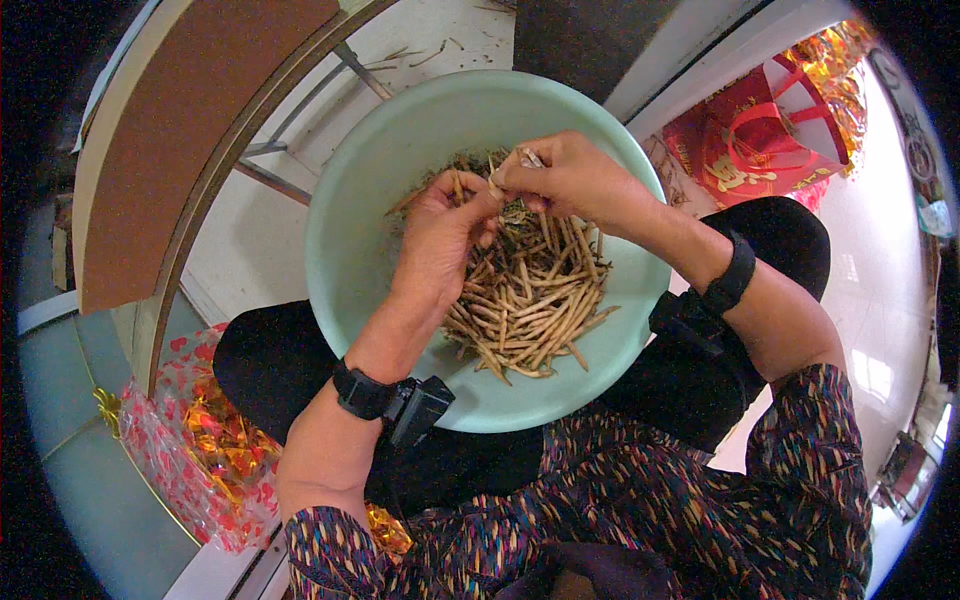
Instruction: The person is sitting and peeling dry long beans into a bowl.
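Observation:
A pale green plastic basin point(375, 165) stands between my knees. A heap of dry, tan bean pods point(525, 315) lies in it, with darker plant debris towards the far side. Above the heap, my left hand point(442, 232) and my right hand point(574, 176) meet at the fingertips. Pinched between them is a dry pod point(493, 180), mostly covered by the fingers. Another pod shows between the left fingers. A pale, papery piece, perhaps an opened shell, sticks out of my right fist.
A brown-topped table point(180, 142) with metal legs curves along the left. Beside my left knee sits a clear plastic bag point(180, 450) with red hearts and gold foil wrapping. A red paper gift bag point(757, 142) stands at the upper right. Plant scraps litter the pale floor point(420, 30).

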{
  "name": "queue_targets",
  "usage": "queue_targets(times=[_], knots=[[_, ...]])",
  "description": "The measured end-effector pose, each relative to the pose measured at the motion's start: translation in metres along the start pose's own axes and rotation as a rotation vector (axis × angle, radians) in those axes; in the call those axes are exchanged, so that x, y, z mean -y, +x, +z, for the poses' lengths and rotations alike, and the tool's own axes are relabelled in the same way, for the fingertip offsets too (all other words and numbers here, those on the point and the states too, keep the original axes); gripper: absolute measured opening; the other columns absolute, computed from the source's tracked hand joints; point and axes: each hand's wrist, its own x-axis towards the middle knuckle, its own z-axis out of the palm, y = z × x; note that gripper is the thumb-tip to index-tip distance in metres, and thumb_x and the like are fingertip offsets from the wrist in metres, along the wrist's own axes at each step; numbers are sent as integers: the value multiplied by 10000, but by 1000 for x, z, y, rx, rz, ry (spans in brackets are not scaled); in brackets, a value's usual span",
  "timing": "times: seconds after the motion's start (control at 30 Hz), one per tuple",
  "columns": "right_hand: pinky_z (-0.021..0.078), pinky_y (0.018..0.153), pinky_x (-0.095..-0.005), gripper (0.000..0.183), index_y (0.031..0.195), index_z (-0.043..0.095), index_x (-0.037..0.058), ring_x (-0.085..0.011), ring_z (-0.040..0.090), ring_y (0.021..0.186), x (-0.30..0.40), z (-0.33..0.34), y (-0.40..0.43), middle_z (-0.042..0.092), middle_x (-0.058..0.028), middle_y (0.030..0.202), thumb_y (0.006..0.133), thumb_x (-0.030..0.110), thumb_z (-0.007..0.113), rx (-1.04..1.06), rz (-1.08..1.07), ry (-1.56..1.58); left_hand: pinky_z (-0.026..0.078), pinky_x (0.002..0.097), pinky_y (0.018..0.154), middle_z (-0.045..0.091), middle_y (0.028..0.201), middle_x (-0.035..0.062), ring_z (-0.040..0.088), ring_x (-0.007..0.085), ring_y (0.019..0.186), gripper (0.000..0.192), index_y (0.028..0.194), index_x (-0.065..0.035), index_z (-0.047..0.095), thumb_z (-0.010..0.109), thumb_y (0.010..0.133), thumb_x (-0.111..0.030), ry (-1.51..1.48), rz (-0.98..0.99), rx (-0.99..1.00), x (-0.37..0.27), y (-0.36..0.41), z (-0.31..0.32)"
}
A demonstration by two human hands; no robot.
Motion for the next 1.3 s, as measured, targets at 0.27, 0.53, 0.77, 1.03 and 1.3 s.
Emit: queue_targets(times=[0.27,0.53,0.77,1.03,1.3], knots=[[350,423,-278,240,581,540,26,-87,413,462,-3,3,-1,485,-13,494,707,229,524,-71,-162,-168,359,176,447,496,630,0,458,70,522,93,737,-66,476,557,715,-24,-5,-17,-30,2,0,3],[242,392,-175,137,674,522,40,-37,352,455,-9,0,4,420,26,543,733,163,519,102,110,196,386,186,458,518,692,12,475,88,535,46,771,-47,488,524,743,-46,-319,-181,58,10,2,-6],[240,390,-167,124,680,521,38,-31,361,465,-10,0,3,431,24,552,739,147,521,61,92,52,363,190,443,505,671,-1,473,72,540,71,774,-81,486,548,756,-110,-279,-186,89,7,0,0],[247,400,-163,91,696,547,39,-34,368,460,-8,-6,-2,433,29,542,728,119,517,127,152,33,341,188,432,505,654,4,454,79,521,41,753,-85,474,510,769,-96,-208,-165,176,16,7,-8],[278,421,-181,138,679,544,34,-46,382,477,-4,-5,-5,454,21,548,721,162,514,90,53,-104,383,205,466,513,669,24,492,108,558,41,792,-53,474,437,786,-68,-90,-146,69,17,4,0]])
